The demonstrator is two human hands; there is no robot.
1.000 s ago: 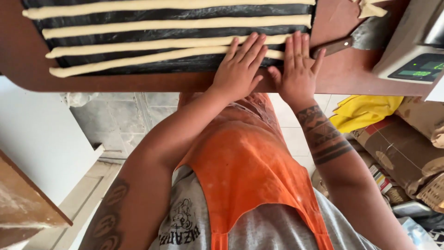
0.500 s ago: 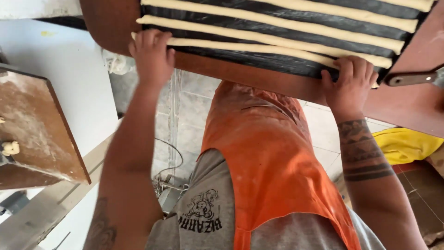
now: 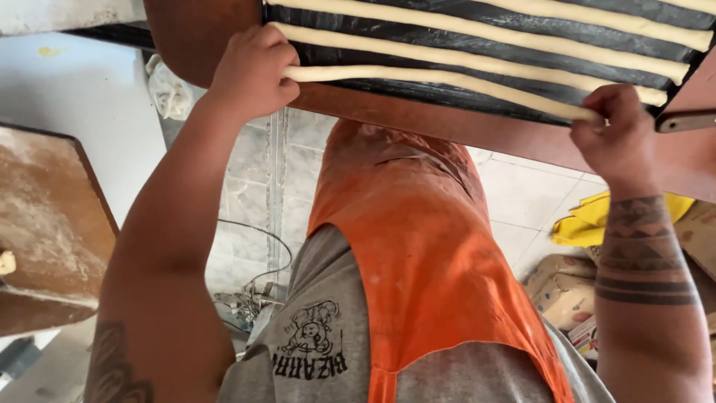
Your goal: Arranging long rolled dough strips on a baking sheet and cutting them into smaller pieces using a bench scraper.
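Fingers of both hands [image 3: 252, 71] [image 3: 613, 123] pinch, seemingly, the smooth dough rope's [image 3: 440, 82] ends on black ridged tray [image 3: 477, 41].

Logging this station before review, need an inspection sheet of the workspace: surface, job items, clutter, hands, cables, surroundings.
Surface: reddish wooden table carrying a dark ridged tray.
Job's things: long dough ropes in rows on the tray; nearest dough rope held at both ends.
Clutter: metal tool handle at the table's right edge.
Grippers: left hand grips one end, right hand pinches the other.
Cables: thin wire on the tiled floor.
Surroundings: floured wooden board, yellow cloth, paper sacks.
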